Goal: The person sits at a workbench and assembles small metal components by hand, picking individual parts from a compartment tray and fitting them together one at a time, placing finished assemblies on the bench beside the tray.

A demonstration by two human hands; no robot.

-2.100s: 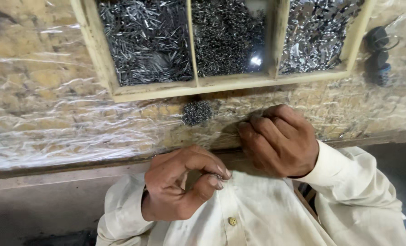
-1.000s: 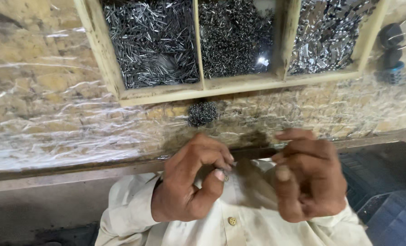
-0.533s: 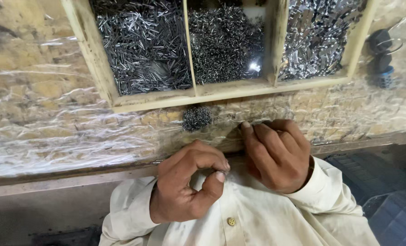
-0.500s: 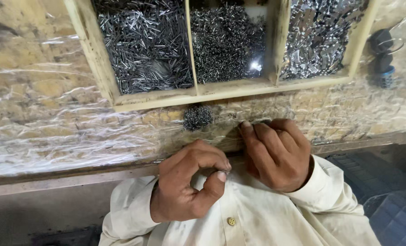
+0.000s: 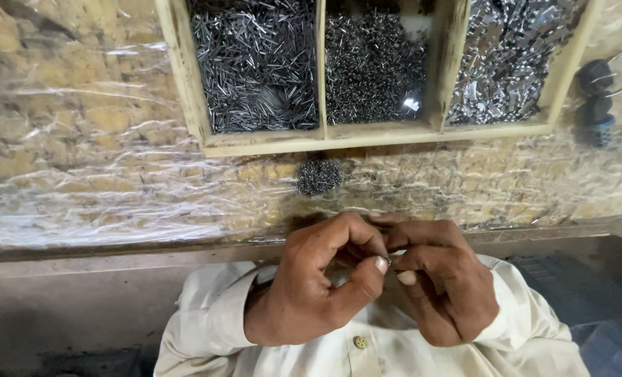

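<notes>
My left hand (image 5: 321, 283) and my right hand (image 5: 440, 276) meet fingertip to fingertip just below the table's front edge, in front of my white shirt. A tiny dark metal piece (image 5: 387, 260) is pinched between my left thumb and fingers, and my right fingertips touch it too. A small heap of tiny metal pieces (image 5: 319, 175) lies on the plastic-covered table a little above my hands. Behind it stands a wooden tray (image 5: 325, 136) with three compartments of metal parts: long pins at left, fine small bits in the middle, shiny flat pieces at right.
Crinkled clear plastic sheet (image 5: 94, 188) covers the tabletop. A wooden strip (image 5: 115, 251) runs along the table's front edge. Dark round knobs with a metal ring (image 5: 597, 91) sit at the far right.
My right hand left the table edge by the small heap and came down to meet my left hand. Both hands now close on the tiny piece.
</notes>
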